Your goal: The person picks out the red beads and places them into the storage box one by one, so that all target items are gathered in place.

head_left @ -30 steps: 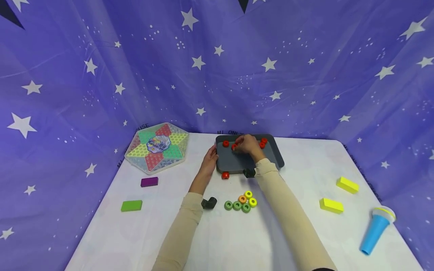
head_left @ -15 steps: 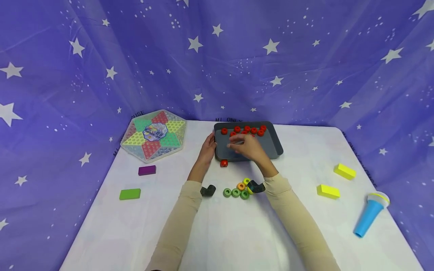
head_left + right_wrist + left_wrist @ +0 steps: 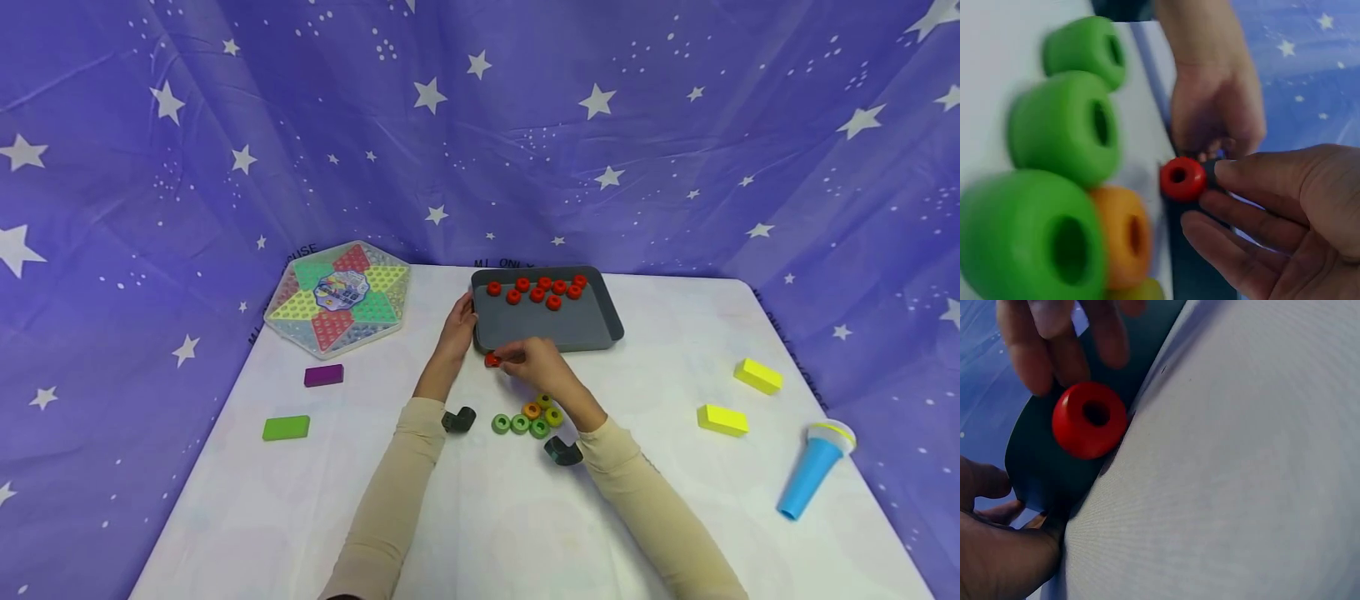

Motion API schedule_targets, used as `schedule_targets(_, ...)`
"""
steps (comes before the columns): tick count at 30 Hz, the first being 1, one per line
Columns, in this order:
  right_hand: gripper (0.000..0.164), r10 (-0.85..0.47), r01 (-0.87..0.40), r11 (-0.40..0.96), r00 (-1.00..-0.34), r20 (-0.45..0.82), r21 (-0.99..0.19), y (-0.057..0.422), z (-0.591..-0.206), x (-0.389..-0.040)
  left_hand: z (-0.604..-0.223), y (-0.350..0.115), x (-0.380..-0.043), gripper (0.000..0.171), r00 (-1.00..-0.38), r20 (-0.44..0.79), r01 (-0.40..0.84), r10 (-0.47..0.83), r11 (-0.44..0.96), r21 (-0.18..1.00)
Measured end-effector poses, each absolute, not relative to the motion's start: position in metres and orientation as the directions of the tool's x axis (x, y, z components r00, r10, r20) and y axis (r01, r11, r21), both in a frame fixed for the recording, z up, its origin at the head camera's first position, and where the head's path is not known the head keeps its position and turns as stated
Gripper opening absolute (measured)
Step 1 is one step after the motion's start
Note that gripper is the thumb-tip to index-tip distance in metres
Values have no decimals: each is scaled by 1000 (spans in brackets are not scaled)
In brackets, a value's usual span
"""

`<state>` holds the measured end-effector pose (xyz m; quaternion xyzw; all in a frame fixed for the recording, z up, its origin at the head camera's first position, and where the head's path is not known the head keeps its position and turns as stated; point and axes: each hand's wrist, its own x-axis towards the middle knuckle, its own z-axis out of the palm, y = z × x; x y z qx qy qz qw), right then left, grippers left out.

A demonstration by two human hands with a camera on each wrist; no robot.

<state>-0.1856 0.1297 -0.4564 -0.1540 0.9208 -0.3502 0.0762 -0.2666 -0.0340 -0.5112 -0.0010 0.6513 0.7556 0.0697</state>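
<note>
A single red bead (image 3: 491,360) with a hole through it lies on the white tabletop against the near wall of a dark grey tray (image 3: 551,333). My right hand (image 3: 538,364) reaches over from the right. Its fingers (image 3: 1235,212) are spread, with the tips right beside the bead and not closed round it. With my left hand (image 3: 456,329) I hold the tray by its left end, thumb and fingers at the corner. Several more red beads (image 3: 537,295) are grouped in the tray's far half.
Green beads (image 3: 520,424), an orange bead (image 3: 532,410) and yellow beads (image 3: 553,417) stand before the tray. Leftward are a hexagonal game board (image 3: 337,296), a purple block (image 3: 324,375) and a green block (image 3: 286,427). Rightward lie yellow blocks (image 3: 722,420) and a blue toy microphone (image 3: 810,479).
My right hand has withdrawn from among the red beads inside the tray and come toward me, down to the bead at the near wall. My left hand has stayed at the tray's end.
</note>
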Motion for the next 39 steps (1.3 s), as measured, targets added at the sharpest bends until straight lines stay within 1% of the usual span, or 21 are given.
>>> schedule_targets(5,30,-355,-288,713,-935,25,-640,121,-467,-181,-512,-34,-267,52,-991,-82,-96,101,-142,985)
schedule_targets(12,32,-407,-400,737,-906,115,-544,107,-475,-181,-512,-35,-266,52,-991,-74,-91,114,-156,983)
schedule_targets(16,29,-425,-425,738,-896,129,-524,102,-475,-181,-512,-36,-266,52,-989,-90,-107,115,-153,982)
schedule_targets(21,22,-426,-428,740,-895,132,-519,98,-474,-180,-512,-36,-266,52,-989,-101,-117,108,-146,982)
schedule_targets(28,18,-435,-459,751,-885,166,-475,98,-473,-179,-510,-35,-267,52,-991,-82,-99,107,-159,982)
schedule_targets(33,14,-435,-460,734,-883,174,-500,99,-473,-180,-509,-35,-266,52,-991,-84,-99,106,-151,984)
schedule_targets(39,14,-427,-455,707,-885,185,-541,106,-478,-179,-510,-34,-265,52,-991,-84,-99,106,-144,985)
